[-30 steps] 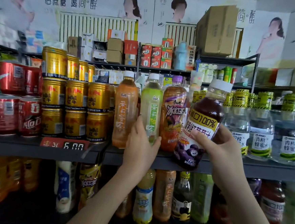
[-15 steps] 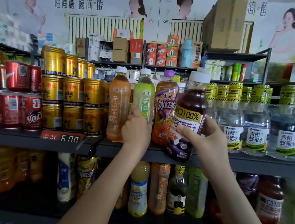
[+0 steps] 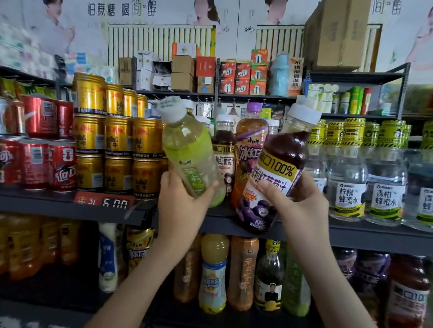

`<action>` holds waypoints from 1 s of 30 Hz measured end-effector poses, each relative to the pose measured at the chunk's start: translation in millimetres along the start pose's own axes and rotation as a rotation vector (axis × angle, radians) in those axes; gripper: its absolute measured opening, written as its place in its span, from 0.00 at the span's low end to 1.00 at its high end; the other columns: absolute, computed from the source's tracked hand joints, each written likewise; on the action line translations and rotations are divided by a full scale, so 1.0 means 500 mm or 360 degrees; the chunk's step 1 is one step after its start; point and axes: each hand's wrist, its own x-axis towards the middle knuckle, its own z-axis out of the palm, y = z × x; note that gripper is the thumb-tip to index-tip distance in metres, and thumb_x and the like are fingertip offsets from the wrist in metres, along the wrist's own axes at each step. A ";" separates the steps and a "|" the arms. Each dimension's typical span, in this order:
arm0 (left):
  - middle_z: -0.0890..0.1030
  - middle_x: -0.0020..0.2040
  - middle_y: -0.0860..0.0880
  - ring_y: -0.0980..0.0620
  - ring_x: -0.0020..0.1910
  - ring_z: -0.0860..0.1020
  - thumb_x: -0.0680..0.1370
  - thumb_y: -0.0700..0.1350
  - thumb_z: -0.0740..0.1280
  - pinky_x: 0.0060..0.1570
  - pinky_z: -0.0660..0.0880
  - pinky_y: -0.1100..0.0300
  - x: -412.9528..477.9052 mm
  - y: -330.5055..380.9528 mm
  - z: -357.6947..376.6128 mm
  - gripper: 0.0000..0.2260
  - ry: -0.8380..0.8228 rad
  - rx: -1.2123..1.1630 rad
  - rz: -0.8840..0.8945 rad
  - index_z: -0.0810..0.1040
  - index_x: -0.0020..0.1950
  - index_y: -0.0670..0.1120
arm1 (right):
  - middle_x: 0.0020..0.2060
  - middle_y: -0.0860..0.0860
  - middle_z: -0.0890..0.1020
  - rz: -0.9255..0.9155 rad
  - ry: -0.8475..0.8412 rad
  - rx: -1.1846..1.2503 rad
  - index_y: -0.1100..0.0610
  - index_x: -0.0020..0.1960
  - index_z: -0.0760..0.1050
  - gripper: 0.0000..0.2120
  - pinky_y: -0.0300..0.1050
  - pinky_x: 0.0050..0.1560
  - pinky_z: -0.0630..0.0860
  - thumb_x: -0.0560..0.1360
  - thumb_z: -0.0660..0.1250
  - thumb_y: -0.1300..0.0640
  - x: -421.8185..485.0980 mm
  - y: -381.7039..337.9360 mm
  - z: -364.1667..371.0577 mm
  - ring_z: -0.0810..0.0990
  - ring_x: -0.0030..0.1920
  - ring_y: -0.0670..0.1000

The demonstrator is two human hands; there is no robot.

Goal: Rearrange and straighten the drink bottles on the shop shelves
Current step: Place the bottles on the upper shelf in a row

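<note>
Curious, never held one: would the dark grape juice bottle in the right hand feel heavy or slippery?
The grape juice bottle looks nearly full, so probably heavy for its size. Its glossy label may be slippery, though the right hand grips it tilted.

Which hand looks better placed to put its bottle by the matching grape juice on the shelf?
Right, probably. The right hand grips the grape juice bottle, its base low at the shelf edge, near its shelved twin. The left hand holds a green tea bottle.

Tilted green bottle, grape bottle
</note>
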 end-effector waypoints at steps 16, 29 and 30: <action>0.82 0.46 0.59 0.61 0.45 0.80 0.68 0.54 0.75 0.44 0.75 0.65 0.073 -0.081 -0.196 0.17 -0.0145 -0.0408 -0.0276 0.78 0.53 0.52 | 0.39 0.39 0.72 0.0025 -0.0017 -0.0419 0.59 0.68 0.63 0.32 0.21 0.31 0.66 0.70 0.74 0.50 0.033 0.018 0.220 0.71 0.34 0.36; 0.83 0.48 0.57 0.57 0.47 0.81 0.68 0.55 0.75 0.52 0.79 0.51 0.085 -0.112 -0.170 0.15 -0.0372 -0.0516 -0.0445 0.79 0.53 0.56 | 0.62 0.58 0.67 -0.0008 -0.0005 -0.0971 0.63 0.72 0.58 0.40 0.47 0.63 0.63 0.68 0.75 0.53 -0.012 0.059 0.234 0.64 0.64 0.58; 0.83 0.47 0.57 0.56 0.47 0.81 0.68 0.55 0.75 0.51 0.79 0.51 0.084 -0.111 -0.169 0.14 -0.0375 -0.0513 -0.0439 0.79 0.51 0.56 | 0.62 0.59 0.67 -0.0026 0.0021 -0.0983 0.64 0.72 0.58 0.41 0.47 0.63 0.64 0.68 0.76 0.54 -0.023 0.064 0.234 0.65 0.64 0.58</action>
